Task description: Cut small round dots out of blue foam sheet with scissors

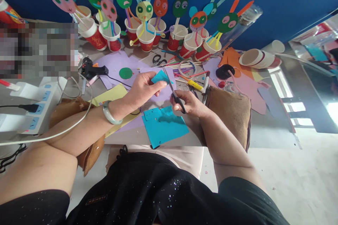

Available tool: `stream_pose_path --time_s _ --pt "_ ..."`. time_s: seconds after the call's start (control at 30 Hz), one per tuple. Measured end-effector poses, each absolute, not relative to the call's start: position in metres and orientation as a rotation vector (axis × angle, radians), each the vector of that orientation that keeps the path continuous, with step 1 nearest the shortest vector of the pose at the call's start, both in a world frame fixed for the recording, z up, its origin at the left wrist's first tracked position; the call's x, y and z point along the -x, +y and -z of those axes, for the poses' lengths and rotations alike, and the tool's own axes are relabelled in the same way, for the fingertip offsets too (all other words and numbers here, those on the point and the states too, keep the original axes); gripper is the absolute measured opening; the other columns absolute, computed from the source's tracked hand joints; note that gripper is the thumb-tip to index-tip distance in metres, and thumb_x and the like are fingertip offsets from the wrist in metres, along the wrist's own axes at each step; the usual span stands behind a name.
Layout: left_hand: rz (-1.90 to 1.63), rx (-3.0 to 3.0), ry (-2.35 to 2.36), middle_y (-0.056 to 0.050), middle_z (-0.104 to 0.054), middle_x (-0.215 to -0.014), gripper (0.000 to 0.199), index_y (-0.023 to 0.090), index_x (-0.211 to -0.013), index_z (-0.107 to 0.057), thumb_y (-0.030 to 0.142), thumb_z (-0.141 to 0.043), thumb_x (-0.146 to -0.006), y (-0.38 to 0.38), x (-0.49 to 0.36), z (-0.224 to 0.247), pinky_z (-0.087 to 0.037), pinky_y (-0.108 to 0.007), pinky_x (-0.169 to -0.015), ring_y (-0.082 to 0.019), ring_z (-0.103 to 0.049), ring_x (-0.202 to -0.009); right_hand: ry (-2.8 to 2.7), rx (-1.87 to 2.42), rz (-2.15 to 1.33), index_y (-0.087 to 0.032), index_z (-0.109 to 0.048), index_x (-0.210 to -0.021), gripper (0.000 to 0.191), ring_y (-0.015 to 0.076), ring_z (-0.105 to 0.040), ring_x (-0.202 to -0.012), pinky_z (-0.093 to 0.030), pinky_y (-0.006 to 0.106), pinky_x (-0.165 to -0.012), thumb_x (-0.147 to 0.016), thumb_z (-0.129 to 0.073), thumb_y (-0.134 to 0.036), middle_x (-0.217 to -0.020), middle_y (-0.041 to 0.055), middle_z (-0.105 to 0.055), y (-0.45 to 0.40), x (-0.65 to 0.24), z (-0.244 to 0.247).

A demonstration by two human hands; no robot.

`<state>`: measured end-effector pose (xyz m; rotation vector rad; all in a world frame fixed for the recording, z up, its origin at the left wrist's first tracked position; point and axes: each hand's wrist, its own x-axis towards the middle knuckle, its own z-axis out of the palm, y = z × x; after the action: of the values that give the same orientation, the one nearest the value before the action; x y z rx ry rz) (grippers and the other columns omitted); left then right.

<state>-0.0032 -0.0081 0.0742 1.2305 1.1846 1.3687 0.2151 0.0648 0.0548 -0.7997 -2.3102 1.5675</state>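
Note:
Between the thumb and fingers of my left hand (148, 86) is a small piece of blue paper (160, 77), held above purple sheets. My right hand (190, 102) grips black-handled scissors (177, 99), whose blades point up and away from me at the right edge of that piece. Whether the blades touch the paper I cannot tell. Below both hands, a larger blue paper sheet (166, 126) lies at the table's front edge with small dark scraps on it. A green paper circle (125, 73) rests on a purple sheet (113, 59) to the left.
Red-and-white paper cups (146, 38) holding paper animal heads line the back. A glue gun (92, 69) and a power strip (43, 103) with cables lie left. A second pair of scissors (158, 59), a yellow marker (195, 86) and a brown cushion (229, 112) are also about.

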Motion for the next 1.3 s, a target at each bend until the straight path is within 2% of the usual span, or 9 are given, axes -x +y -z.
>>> stream_pose_path --time_s 0.7,1.0,1.3 --pt "-1.373 -1.188 1.127 0.005 -0.056 -0.058 0.029 0.021 -0.065 -0.058 0.031 -0.075 -0.086 -0.0090 0.0023 -0.0697 -0.045 -0.025 -0.058 -0.008 -0.053 -0.054 -2.286 0.816 -1.557 -0.020 -0.058 -0.072 0.079 0.0149 -0.050 -0.069 -0.039 0.030 -0.067 -0.066 -0.073 -0.097 -0.070 0.0002 -0.061 0.0642 -0.2133 -0.0518" --pt "-1.369 -1.191 1.145 0.005 -0.058 -0.053 0.024 0.021 -0.063 -0.060 0.029 -0.073 -0.081 -0.0074 0.0019 -0.0708 -0.045 -0.024 -0.057 -0.008 -0.053 -0.051 -2.301 0.804 -1.589 -0.019 -0.056 -0.073 0.080 0.0139 -0.049 -0.068 -0.038 0.029 -0.065 -0.066 -0.073 -0.098 -0.070 -0.0003 -0.059 0.0635 -0.2142 -0.0536" --pt "-1.357 -1.202 1.159 0.005 -0.055 -0.051 0.029 0.021 -0.058 -0.053 0.025 -0.070 -0.081 -0.0083 0.0014 -0.0694 -0.042 -0.023 -0.055 -0.007 -0.050 -0.051 -2.304 0.779 -1.592 -0.021 -0.052 -0.071 0.080 0.0136 -0.049 -0.067 -0.037 0.028 -0.063 -0.066 -0.073 -0.097 -0.069 -0.0002 -0.059 0.0635 -0.2134 -0.0539"
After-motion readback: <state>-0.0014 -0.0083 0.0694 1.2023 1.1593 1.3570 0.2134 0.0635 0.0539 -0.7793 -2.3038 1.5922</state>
